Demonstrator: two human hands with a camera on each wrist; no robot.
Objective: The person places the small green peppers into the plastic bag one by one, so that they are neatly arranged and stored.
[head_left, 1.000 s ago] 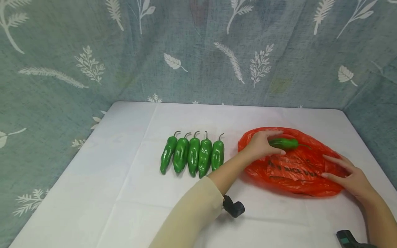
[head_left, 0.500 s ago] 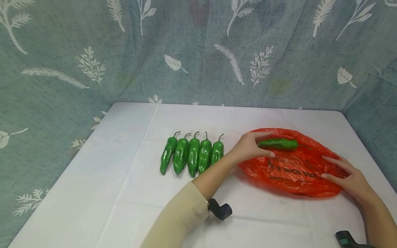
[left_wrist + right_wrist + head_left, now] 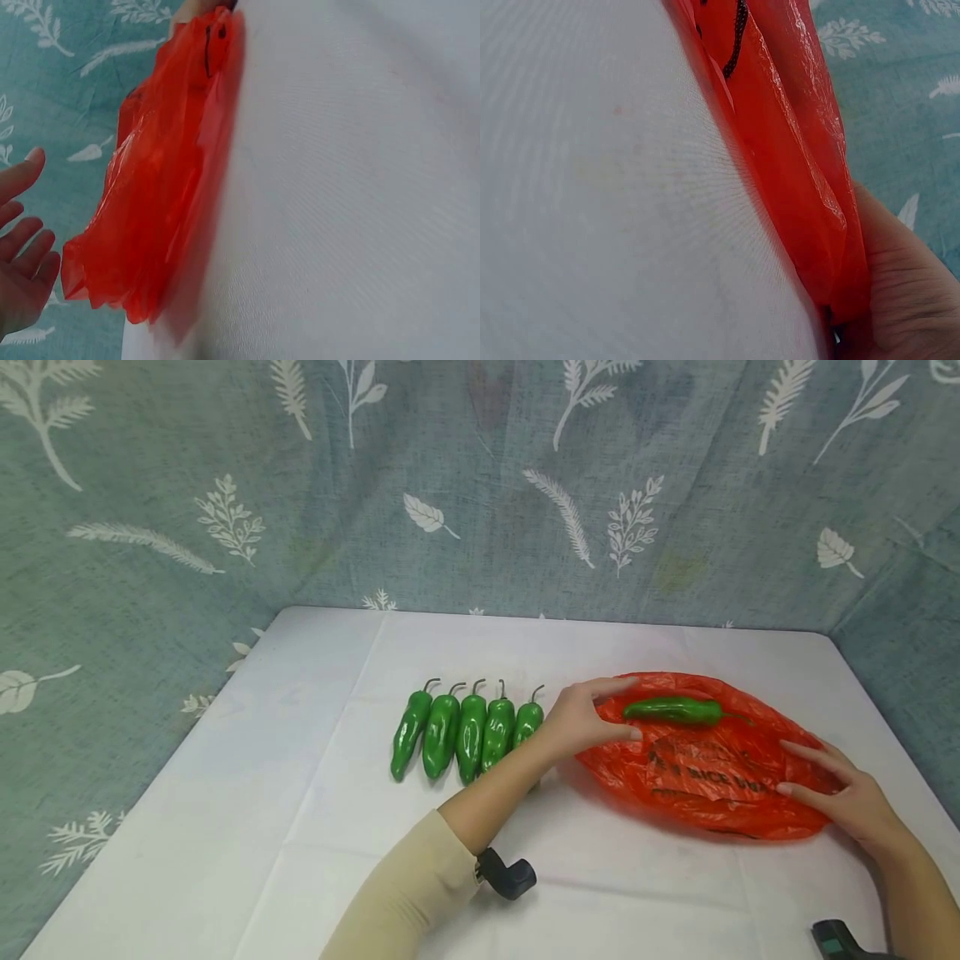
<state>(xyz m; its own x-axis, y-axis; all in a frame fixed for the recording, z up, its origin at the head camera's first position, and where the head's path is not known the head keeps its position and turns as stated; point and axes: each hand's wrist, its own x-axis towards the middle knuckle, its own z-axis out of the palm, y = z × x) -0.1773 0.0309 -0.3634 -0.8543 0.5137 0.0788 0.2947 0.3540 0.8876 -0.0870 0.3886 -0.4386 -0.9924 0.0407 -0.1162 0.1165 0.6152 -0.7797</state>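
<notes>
A red plastic bag (image 3: 705, 793) with dark printing lies spread on the right part of the table. On its red plastic rests one green chili pepper (image 3: 672, 710), its stem pointing right. My left hand (image 3: 581, 718) is over the bag's left edge, thumb and fingers spread, just left of the pepper and apart from it. The left wrist view shows those fingers (image 3: 34, 251) holding nothing. At the bag's right edge my right hand (image 3: 855, 789) grips the rim, thumb and forefinger reaching over the plastic; its other fingers are hidden.
Several green chili peppers (image 3: 442, 735) lie side by side left of the bag, stems away from me. My left forearm covers part of the nearest ones. A white cloth covers the table (image 3: 330, 877); a leaf-patterned curtain (image 3: 480, 527) hangs behind it.
My left hand has let go of the chili pepper and drawn back to the left, leaving it lying on the bag. The right hand stays at the bag's right edge.
</notes>
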